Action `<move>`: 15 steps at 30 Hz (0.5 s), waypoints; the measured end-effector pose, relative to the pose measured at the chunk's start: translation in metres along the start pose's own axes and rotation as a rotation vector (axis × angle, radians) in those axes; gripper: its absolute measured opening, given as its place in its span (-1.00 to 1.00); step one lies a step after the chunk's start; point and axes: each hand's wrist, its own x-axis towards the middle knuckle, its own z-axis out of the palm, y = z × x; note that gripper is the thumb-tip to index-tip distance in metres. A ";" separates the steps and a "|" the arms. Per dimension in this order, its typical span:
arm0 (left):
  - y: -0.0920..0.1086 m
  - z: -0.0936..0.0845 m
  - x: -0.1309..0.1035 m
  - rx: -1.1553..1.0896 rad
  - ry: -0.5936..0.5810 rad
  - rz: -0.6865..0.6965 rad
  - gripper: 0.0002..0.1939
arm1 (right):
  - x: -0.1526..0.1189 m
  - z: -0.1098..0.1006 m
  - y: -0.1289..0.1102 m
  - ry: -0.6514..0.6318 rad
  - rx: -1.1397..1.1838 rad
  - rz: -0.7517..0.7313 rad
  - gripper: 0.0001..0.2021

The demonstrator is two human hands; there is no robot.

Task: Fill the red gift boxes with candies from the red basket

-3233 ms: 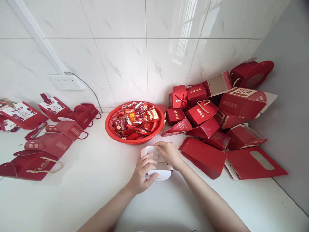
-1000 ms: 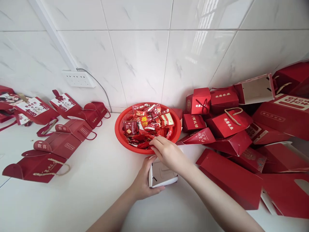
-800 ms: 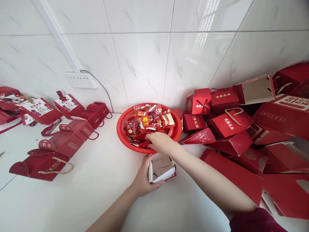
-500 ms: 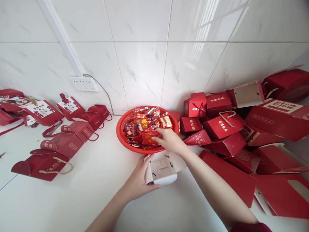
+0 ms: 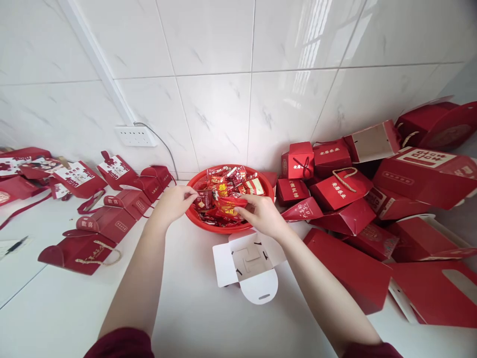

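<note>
A red plastic basket [image 5: 217, 229] holds a heap of wrapped snack packets [image 5: 234, 175]. At the basket's left side my left hand [image 5: 175, 205] pinches the edge of a dark red packet [image 5: 203, 200]. My right hand [image 5: 263, 214] reaches in from the right, thumb and fingers closed on a bright red packet with yellow print [image 5: 229, 206]. Just in front of the basket stands an open gift box [image 5: 251, 261], its white flaps folded outward and its inside showing no packets. Neither hand touches this box.
Closed red gift boxes with rope handles [image 5: 80, 253] stand in a row at the left, more boxes [image 5: 76, 178] behind them. A large pile of red boxes [image 5: 343, 191] fills the right. A socket strip [image 5: 136, 135] is on the tiled wall.
My left hand has let go of the white-lined box and moved up left to the basket. The box's flaps now lie spread. My right hand stays at the bright red packet.
</note>
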 end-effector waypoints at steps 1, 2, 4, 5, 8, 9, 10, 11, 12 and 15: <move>-0.003 0.006 0.015 0.003 -0.079 0.003 -0.69 | 0.002 0.005 0.002 0.010 0.012 0.014 -0.83; -0.005 0.014 0.027 0.008 -0.155 0.006 -0.76 | 0.003 0.009 0.004 0.036 0.016 0.038 -0.82; -0.006 0.033 0.043 0.024 -0.309 0.020 -0.92 | 0.000 0.013 0.012 0.084 0.021 0.083 -0.78; -0.006 0.043 0.048 0.036 -0.367 0.024 -0.95 | -0.003 0.012 0.016 0.100 0.029 0.104 -0.76; -0.005 0.065 0.055 0.078 -0.443 0.022 -0.88 | -0.014 0.002 0.026 0.124 0.060 0.148 -0.75; -0.005 0.070 0.056 0.092 -0.438 0.020 -0.87 | -0.017 -0.002 0.027 0.127 0.071 0.161 -0.77; -0.005 0.074 0.057 0.105 -0.425 0.018 -0.86 | -0.019 -0.005 0.029 0.128 0.084 0.174 -0.78; -0.005 0.076 0.058 0.118 -0.406 0.014 -0.87 | -0.020 -0.007 0.030 0.126 0.098 0.189 -0.78; -0.006 0.077 0.059 0.132 -0.382 0.008 -0.90 | -0.021 -0.009 0.031 0.125 0.110 0.205 -0.78; -0.004 0.073 0.058 0.161 -0.303 -0.003 -0.91 | -0.017 -0.006 0.036 0.126 0.154 0.257 -0.74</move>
